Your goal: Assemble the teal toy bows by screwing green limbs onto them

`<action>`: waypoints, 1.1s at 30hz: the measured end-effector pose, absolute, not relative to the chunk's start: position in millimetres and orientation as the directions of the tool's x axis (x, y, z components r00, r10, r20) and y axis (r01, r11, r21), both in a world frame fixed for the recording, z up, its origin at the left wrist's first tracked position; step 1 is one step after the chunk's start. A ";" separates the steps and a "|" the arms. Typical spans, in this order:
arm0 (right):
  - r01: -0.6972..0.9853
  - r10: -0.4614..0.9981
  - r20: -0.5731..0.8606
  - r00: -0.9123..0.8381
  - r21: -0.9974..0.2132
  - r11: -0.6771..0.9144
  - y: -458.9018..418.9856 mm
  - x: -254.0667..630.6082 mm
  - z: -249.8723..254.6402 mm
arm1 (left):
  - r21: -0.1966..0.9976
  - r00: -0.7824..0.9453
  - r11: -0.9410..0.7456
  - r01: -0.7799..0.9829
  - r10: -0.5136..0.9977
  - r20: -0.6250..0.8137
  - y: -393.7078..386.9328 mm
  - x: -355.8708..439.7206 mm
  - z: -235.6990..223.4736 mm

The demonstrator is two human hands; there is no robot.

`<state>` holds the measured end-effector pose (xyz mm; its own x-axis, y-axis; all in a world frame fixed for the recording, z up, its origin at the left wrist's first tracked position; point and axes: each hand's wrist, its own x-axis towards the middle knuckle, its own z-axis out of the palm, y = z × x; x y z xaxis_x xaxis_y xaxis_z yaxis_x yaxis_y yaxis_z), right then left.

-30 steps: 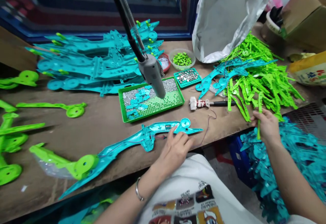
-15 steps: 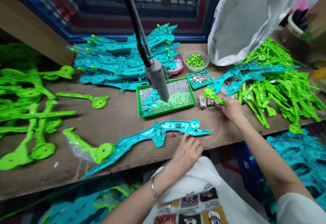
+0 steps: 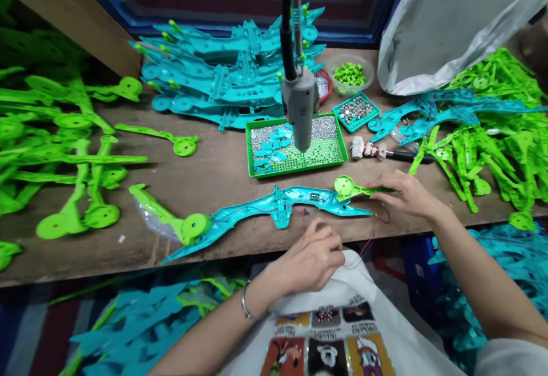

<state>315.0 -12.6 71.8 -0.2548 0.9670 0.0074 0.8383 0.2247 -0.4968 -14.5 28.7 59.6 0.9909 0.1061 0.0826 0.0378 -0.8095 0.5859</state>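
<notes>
In front of me a long turquoise plastic bow-shaped part (image 3: 257,203) lies across the table, thin wires along it. My right hand (image 3: 406,193) pinches the narrow end of a bright green plastic arm with a round disc (image 3: 343,186). That disc is over the right end of the turquoise part, whether touching I cannot tell. My left hand (image 3: 314,253) is just below the turquoise part, at the table's front edge, fingers curled together. Thin wires run close to it; what its fingers hold is hidden. Another green arm (image 3: 194,227) is at the turquoise part's left end.
A grey electric screwdriver (image 3: 298,108) hangs over a green tray (image 3: 295,172) of screws and small turquoise pieces. Behind are stacked turquoise parts (image 3: 231,79), a bowl of green pieces (image 3: 350,73) and a small teal tray (image 3: 356,111). A black-shafted tool (image 3: 406,156) lies right, beside piled green arms (image 3: 475,153).
My right hand has brought the green arm from beside the tool to over the turquoise part's right end. My left hand has drawn back from that part, its fingers more curled. The view has shifted.
</notes>
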 end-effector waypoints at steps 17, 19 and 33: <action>0.714 0.929 -0.101 -0.357 -0.671 0.202 1.2 330.1 57.9 | 0.494 0.884 -0.783 0.379 0.464 0.057 70.2 27.5 44.5; 0.715 0.922 -0.104 -0.373 -0.665 0.214 0.6 327.9 56.5 | 0.517 0.894 -0.779 0.354 0.444 0.056 71.3 23.7 40.5; 0.657 0.871 -0.058 -0.488 -0.681 0.322 18.8 316.9 53.4 | 0.643 0.913 -0.719 0.264 0.402 0.075 63.1 1.5 43.3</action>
